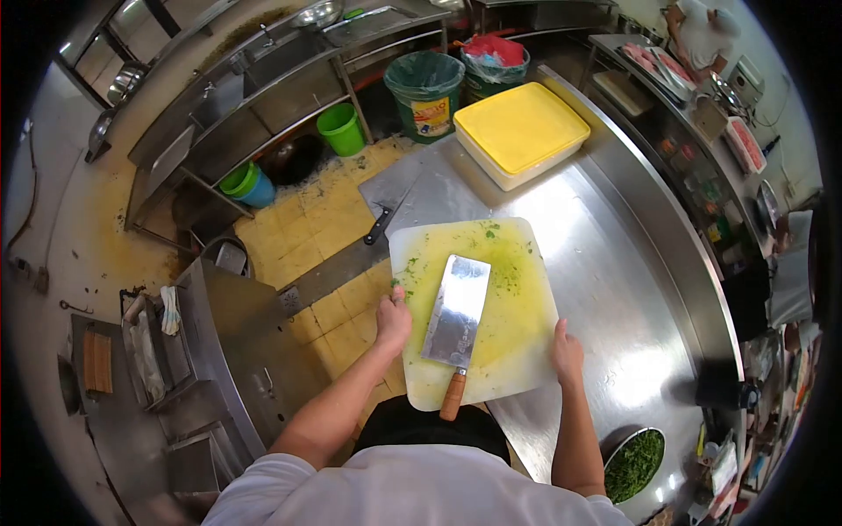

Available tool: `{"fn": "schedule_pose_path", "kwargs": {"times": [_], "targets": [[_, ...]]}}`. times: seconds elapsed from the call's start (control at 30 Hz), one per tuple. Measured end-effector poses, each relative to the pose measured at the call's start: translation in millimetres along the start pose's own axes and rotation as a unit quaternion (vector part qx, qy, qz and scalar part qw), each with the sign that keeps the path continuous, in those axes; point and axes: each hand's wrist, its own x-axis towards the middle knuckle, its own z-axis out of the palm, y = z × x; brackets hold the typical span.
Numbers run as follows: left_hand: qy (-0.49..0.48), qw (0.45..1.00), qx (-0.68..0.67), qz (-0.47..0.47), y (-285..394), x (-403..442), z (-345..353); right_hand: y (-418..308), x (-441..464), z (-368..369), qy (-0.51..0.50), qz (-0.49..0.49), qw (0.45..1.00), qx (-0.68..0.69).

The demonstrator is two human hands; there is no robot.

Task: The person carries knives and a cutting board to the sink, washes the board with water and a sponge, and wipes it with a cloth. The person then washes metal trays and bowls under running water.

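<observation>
Between my two hands is a white cutting board (421,386), stained yellow-green and dotted with bits of chopped greens. My left hand (394,321) grips its left edge, thumb on top. On the opposite edge, my right hand (567,353) holds the board with the thumb up and the other fingers hidden beneath. A cleaver (458,309) lies flat on the board, its wide blade pointing away and its wooden handle toward my body. Neither hand touches the cleaver. The board hangs partly past the left edge of the steel table (605,289).
A knife (379,226) with a black handle lies at the table's left edge. Farther back stands a tub with a yellow lid (523,127). A bowl of chopped greens (635,465) sits at the near right. Bins and a green bucket (340,129) stand on the floor; a person (702,39) is far right.
</observation>
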Motion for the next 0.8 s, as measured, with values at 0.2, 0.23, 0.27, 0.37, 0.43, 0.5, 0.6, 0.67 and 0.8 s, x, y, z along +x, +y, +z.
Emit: {"fn": "schedule_pose_path", "kwargs": {"times": [0.2, 0.23, 0.27, 0.37, 0.43, 0.5, 0.6, 0.67, 0.8], "targets": [[-0.003, 1.0, -0.009, 0.009, 27.4, -10.5, -46.3, -11.0, -24.0, 9.6, -0.034, -0.013, 0.987, 0.154], [-0.022, 0.998, -0.057, -0.015, 29.6, -3.5, -58.0, -23.5, -29.5, 8.3, -0.039, -0.014, 0.986, 0.16], [-0.043, 0.993, -0.106, -0.038, 31.2, 6.0, -71.6, -45.3, -39.2, 6.0, -0.033, -0.029, 0.988, 0.151], [-0.13, 0.926, -0.337, -0.108, 10.5, 53.2, -99.0, -114.1, -61.1, 5.1, -0.028, -0.075, 0.991, 0.107], [-0.229, 0.867, -0.425, -0.123, 23.1, 66.3, -137.7, -157.5, -64.6, 15.7, -0.037, -0.1, 0.993, 0.053], [-0.274, 0.828, -0.474, -0.122, 25.2, 85.5, -175.1, -200.6, -69.3, 36.7, -0.033, -0.133, 0.99, 0.028], [-0.272, 0.814, -0.502, -0.106, -4.1, 129.8, -226.9, -264.2, -66.4, 80.4, -0.043, -0.172, 0.984, 0.022], [-0.287, 0.793, -0.53, -0.091, -42.7, 182.6, -257.3, -306.1, -61.4, 115.1, -0.053, -0.183, 0.981, 0.026], [-0.256, 0.769, -0.579, -0.088, -69.7, 249.0, -328.1, -396.9, -64.4, 178.3, -0.047, -0.204, 0.978, 0.005]]}}
